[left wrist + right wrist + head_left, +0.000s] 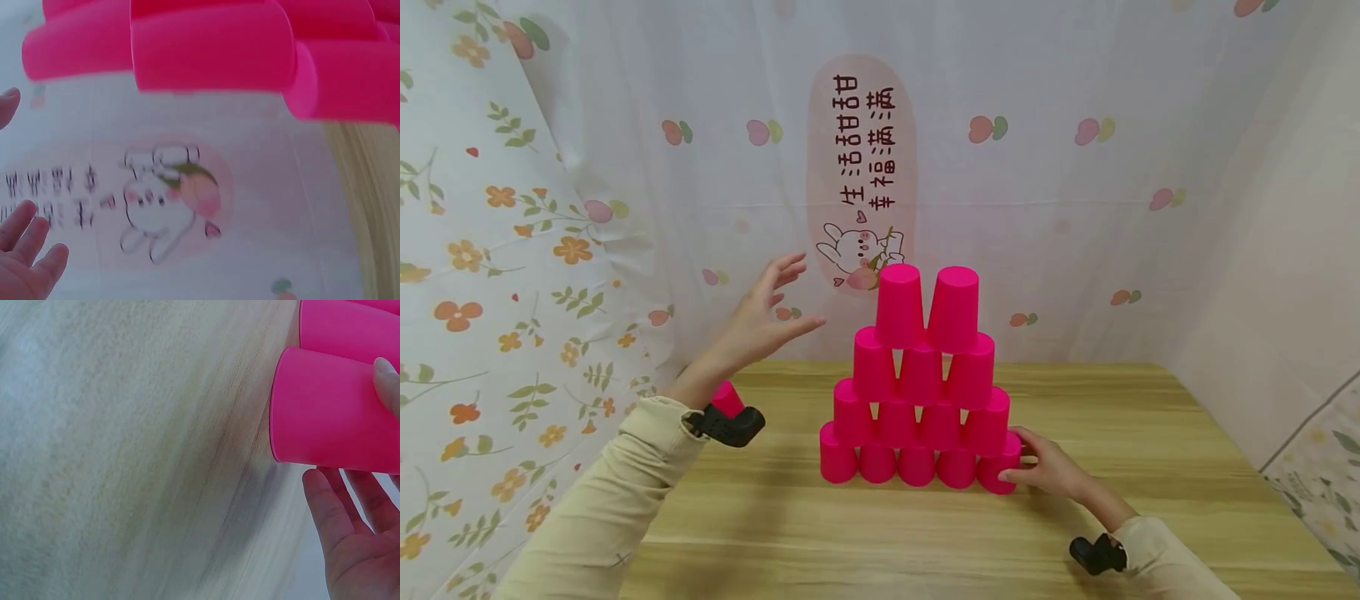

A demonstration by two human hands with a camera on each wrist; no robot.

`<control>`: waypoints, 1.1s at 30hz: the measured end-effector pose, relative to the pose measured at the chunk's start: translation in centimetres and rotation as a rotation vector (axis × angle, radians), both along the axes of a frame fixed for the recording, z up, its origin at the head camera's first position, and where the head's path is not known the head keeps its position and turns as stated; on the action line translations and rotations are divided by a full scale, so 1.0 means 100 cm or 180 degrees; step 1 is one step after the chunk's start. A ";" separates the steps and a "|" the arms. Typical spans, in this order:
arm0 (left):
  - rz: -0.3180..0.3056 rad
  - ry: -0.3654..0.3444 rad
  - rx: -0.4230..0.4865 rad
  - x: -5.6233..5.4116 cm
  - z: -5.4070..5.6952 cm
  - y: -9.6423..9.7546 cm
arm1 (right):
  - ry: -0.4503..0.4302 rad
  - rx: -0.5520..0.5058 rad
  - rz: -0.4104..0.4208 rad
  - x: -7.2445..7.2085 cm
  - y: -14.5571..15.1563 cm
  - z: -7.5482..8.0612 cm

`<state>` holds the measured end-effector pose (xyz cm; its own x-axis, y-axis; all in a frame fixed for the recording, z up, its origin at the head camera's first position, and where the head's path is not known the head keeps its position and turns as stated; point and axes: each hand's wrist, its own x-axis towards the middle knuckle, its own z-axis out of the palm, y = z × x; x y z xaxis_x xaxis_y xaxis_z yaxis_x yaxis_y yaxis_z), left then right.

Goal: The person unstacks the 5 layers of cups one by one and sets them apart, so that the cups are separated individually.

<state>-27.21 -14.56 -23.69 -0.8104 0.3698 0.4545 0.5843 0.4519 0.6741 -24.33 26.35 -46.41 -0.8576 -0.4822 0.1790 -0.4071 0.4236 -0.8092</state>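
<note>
Pink cups stand upside down in a stepped stack, with two top cups (953, 310) side by side on the upper row. My right hand (1051, 468) is at the right end of the bottom row, thumb and fingers around the end cup (992, 473). In the right wrist view, the thumb (389, 387) lies on that cup's wall, and the fingers (331, 512) reach along its other side. My left hand (763, 315) hovers in the air left of the top cups, fingers spread and holding nothing. Its fingertips (56, 253) show apart from the cups in the left wrist view.
Another pink cup (727, 400) is partly hidden behind the left wrist. The stack stands on a wooden table (760, 533). Behind hangs a pale printed curtain (722, 183), and a floral cloth (497, 275) hangs at the left.
</note>
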 end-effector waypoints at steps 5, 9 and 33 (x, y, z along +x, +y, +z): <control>-0.0264 0.0067 -0.0075 0.001 0.006 0.034 | 0.0001 -0.0023 0.0036 -0.001 0.001 0.000; -0.0336 -0.0018 0.0020 0.000 0.004 0.056 | 0.0008 -0.0010 0.0042 -0.003 0.001 -0.002; -0.0003 -0.0632 0.0810 -0.004 -0.022 0.097 | 0.0006 0.0030 0.0000 0.001 0.001 0.001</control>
<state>-27.57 -4.86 -25.93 -0.8922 0.2655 0.3654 0.4303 0.2536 0.8663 -24.23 26.44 -46.29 -0.8572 -0.4840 0.1762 -0.4088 0.4311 -0.8044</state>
